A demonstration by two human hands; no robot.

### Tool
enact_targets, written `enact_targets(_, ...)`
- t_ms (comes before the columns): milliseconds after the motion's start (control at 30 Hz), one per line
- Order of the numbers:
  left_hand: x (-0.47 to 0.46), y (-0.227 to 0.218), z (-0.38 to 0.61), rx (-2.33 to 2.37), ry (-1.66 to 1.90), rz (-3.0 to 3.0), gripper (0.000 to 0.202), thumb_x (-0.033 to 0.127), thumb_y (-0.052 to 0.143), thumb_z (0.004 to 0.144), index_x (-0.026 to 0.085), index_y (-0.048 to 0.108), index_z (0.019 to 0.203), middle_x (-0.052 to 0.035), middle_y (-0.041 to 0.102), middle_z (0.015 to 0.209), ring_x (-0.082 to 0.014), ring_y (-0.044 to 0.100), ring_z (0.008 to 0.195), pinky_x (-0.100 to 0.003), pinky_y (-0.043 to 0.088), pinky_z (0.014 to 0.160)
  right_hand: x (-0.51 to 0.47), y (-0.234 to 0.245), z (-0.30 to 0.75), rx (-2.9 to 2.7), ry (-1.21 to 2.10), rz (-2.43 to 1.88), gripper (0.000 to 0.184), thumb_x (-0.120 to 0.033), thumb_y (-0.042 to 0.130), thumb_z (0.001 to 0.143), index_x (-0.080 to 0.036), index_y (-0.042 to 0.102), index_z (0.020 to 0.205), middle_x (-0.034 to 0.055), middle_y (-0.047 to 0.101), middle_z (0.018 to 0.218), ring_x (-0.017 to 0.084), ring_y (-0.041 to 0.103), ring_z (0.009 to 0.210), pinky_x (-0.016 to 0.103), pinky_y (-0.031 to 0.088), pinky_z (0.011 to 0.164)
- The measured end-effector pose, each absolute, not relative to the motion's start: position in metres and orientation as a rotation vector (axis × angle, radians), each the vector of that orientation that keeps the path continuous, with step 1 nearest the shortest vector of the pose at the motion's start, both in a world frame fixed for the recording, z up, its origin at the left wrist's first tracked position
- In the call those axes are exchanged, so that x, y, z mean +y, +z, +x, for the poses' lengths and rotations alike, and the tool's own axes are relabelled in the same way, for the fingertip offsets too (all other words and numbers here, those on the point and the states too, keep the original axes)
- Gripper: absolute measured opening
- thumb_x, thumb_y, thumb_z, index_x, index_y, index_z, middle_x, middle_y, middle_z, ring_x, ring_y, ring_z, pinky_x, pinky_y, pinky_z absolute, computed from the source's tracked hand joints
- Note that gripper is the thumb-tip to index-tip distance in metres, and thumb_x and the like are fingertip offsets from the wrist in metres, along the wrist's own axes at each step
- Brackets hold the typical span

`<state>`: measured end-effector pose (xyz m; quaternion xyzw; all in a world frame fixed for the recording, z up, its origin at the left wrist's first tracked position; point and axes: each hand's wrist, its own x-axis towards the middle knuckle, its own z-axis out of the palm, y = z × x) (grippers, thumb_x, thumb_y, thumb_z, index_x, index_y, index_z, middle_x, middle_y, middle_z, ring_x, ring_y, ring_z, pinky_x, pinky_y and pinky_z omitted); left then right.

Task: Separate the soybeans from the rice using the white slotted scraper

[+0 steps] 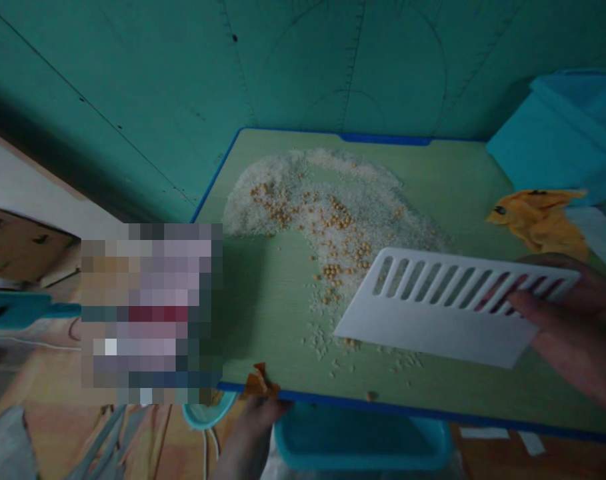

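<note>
My right hand (pixel 567 327) grips a white slotted plastic plate (pixel 433 333) by its right end, thumb over the slots. The plate is tilted over the near right part of a pile of white rice (pixel 373 193). Round tan beans (pixel 335 217) are scattered through the rice, and some show beside the plate's left corner. The pile lies on a pale green board (pixel 263 300) with a blue rim. At the board's front edge, by a piece of orange tape (pixel 263 381), is my left hand (pixel 253 427); its fingers are mostly hidden below the rim.
A blue tray (pixel 363 463) sits below the front edge, beside a small light-blue bowl (pixel 210 419). To the right are a yellow cloth-like item (pixel 543 220) and a turquoise box-like container (pixel 563 133). A green marked surface (pixel 293 60) rises behind. A pixelated patch covers the left.
</note>
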<state>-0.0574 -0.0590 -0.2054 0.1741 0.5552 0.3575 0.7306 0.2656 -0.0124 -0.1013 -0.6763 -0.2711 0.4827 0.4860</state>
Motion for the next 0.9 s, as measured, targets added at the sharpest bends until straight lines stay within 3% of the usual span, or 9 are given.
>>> enact_targets(267, -0.060, -0.209, -0.057, 1.208, 0.792, 0.357, 0.024, 0.035, 0.076, 0.053, 0.030, 0.074, 0.076, 0.0018, 0.072, 0.105, -0.0306, 0.050, 0.117, -0.038, 0.037, 0.099, -0.023, -0.100, 0.260, -0.615, 1.196, -1.680, 0.033, -0.036, 0.083, 0.041, -0.030, 0.063, 0.066, 0.0027, 0.065, 0.060, 0.026, 0.063, 0.053, 0.035, 0.054, 0.043)
enact_targets(433, -0.060, -0.203, -0.049, 1.262, 0.837, 0.362, 0.019, 0.035, 0.074, 0.052, 0.027, 0.074, 0.069, -0.0013, 0.073, 0.103, -0.0337, 0.051, 0.115, -0.042, 0.037, 0.098, -0.029, -0.101, 0.259, -0.584, 1.235, -1.692, 0.030, -0.035, 0.082, 0.041, -0.031, 0.063, 0.065, 0.0018, 0.064, 0.055, 0.028, 0.064, 0.053, 0.041, 0.055, 0.050)
enact_targets(767, -0.058, -0.197, -0.050, 1.260, 0.770, 0.370, 0.020, 0.030, 0.071, 0.055, 0.026, 0.074, 0.074, -0.0022, 0.073, 0.103, -0.0329, 0.051, 0.115, -0.041, 0.037, 0.098, -0.036, -0.102, 0.258, -0.581, 1.282, -1.709, 0.028, -0.035, 0.080, 0.040, -0.033, 0.064, 0.063, 0.0033, 0.066, 0.059, 0.032, 0.066, 0.061, 0.041, 0.055, 0.051)
enact_targets(900, -0.060, -0.200, -0.048, 1.299, 0.824, 0.363, 0.030, 0.030, 0.073, 0.053, 0.025, 0.074, 0.083, -0.0024, 0.073, 0.101, -0.0343, 0.050, 0.115, -0.042, 0.036, 0.099, -0.039, -0.103, 0.254, -0.533, 1.214, -1.728, 0.031, -0.035, 0.081, 0.039, -0.034, 0.063, 0.064, 0.0014, 0.064, 0.055, 0.030, 0.065, 0.056, 0.038, 0.055, 0.049)
